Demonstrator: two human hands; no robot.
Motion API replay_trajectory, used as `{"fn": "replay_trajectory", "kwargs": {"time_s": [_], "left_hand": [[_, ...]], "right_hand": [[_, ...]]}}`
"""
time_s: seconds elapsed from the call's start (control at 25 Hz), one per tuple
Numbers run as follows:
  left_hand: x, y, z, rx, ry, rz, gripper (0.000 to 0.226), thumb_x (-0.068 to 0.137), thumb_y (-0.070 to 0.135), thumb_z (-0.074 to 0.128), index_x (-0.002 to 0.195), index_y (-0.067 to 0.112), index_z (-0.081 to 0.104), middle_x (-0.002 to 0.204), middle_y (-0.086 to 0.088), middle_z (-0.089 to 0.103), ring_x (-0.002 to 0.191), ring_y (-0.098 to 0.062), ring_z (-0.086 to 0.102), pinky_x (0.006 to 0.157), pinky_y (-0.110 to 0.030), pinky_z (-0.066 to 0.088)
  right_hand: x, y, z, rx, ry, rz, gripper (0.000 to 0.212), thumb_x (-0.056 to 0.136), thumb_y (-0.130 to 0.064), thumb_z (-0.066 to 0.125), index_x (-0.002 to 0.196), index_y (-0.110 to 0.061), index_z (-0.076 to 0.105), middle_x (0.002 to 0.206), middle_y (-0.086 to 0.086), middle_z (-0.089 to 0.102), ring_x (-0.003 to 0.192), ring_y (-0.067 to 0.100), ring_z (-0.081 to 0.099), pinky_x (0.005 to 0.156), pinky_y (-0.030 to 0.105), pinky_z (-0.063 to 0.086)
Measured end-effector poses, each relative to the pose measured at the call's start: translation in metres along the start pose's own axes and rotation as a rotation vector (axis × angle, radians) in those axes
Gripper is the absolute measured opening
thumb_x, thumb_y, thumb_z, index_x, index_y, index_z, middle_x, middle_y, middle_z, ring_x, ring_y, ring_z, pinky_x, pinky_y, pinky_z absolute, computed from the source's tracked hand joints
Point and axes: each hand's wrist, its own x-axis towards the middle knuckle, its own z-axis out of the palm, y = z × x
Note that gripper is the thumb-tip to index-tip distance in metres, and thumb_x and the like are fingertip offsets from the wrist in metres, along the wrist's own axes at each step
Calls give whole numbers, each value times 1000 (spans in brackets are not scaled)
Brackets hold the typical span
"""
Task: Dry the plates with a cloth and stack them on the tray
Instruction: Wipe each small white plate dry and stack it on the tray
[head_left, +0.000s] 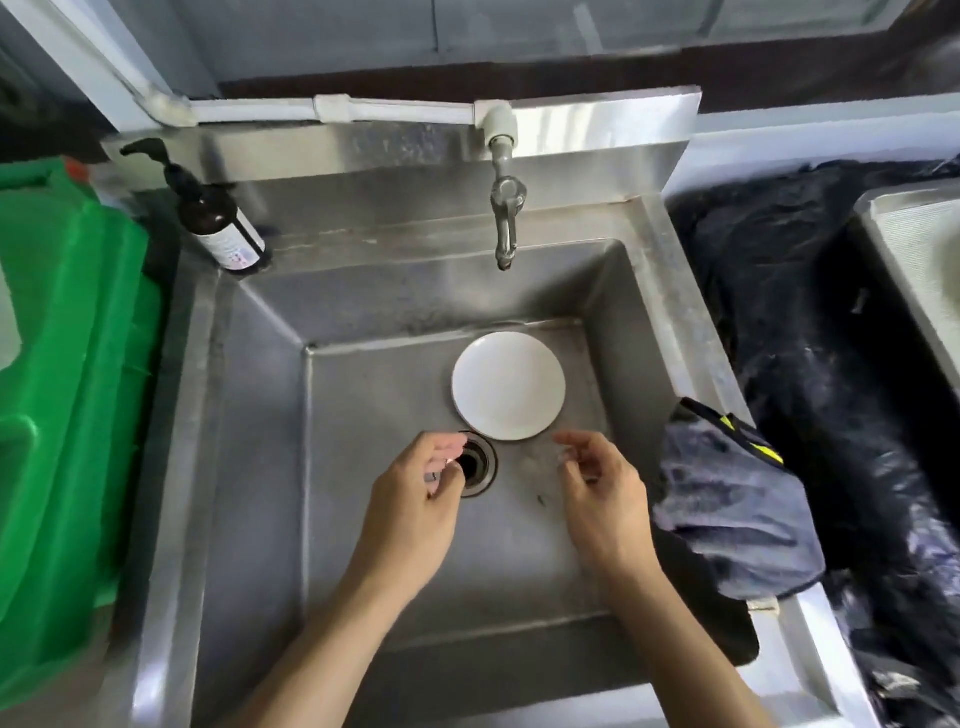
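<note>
A small white plate (508, 385) lies flat on the floor of the steel sink (249, 395), just behind the drain (475, 465). My left hand (418, 499) hovers over the drain with loosely curled fingers and holds nothing. To its right my right hand (602, 493) hangs over the sink floor, fingers relaxed and empty. Both hands are short of the plate and do not touch it. A dark blue-grey cloth (727, 499) with yellow marks is draped over the sink's right rim. A steel tray (914, 270) shows partly at the right edge.
A tap (505, 218) hangs over the back of the sink. A dark pump bottle (213, 213) stands on the back left corner. A green plastic crate (67, 374) fills the left side. Black plastic sheeting (810, 322) covers the surface at right.
</note>
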Motion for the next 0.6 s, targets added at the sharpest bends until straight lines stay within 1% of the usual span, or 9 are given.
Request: {"fn": "replay_trajectory", "kwargs": {"time_s": [0.12, 0.2, 0.32, 0.4, 0.48, 0.56, 0.6], "left_hand": [[33, -36, 19, -3, 34, -44, 28, 97, 6, 56, 114, 27, 66, 114, 13, 69, 103, 6, 63, 81, -3, 44], [60, -64, 34, -6, 56, -67, 30, 97, 4, 55, 117, 23, 66, 116, 10, 68, 104, 5, 62, 80, -1, 43], [92, -97, 54, -9, 73, -103, 31, 96, 5, 54, 117, 26, 65, 117, 12, 66, 106, 1, 63, 79, 1, 41], [115, -119, 67, 2, 77, -119, 32, 96, 7, 53, 117, 30, 63, 118, 16, 64, 108, -1, 63, 78, 3, 40], [136, -134, 77, 20, 76, -138, 34, 97, 9, 52, 119, 32, 61, 120, 19, 61, 110, -3, 62, 76, 4, 39], [157, -147, 87, 40, 77, -166, 36, 97, 11, 52, 126, 31, 59, 121, 20, 57, 111, -5, 61, 71, 3, 40], [167, -152, 92, 40, 72, -189, 38, 98, 12, 52, 130, 31, 57, 120, 21, 55, 111, -5, 59, 68, 4, 39]], "right_hand": [[40, 29, 24, 14, 11, 39, 24, 98, -15, 55, 107, -33, 69, 95, -9, 68, 83, 5, 64, 74, 29, 50], [73, 52, 44, 15, 23, 62, 26, 99, -14, 54, 113, -30, 69, 95, -10, 68, 86, 6, 64, 76, 29, 50], [117, 79, 65, 34, 49, 109, 29, 100, -15, 51, 119, -29, 67, 88, -15, 66, 80, 4, 63, 72, 31, 50], [145, 98, 79, 58, 60, 139, 29, 101, -15, 50, 121, -30, 65, 87, -14, 65, 79, 2, 63, 71, 28, 50], [169, 114, 91, 74, 92, 168, 31, 101, -16, 50, 125, -29, 65, 97, -11, 66, 88, 4, 63, 77, 29, 48], [189, 127, 102, 55, 137, 171, 35, 100, -15, 53, 132, -25, 64, 115, 0, 66, 98, 14, 61, 85, 27, 44], [199, 132, 107, 39, 156, 165, 38, 99, -14, 53, 135, -22, 63, 122, 4, 64, 101, 15, 58, 86, 26, 42]]}}
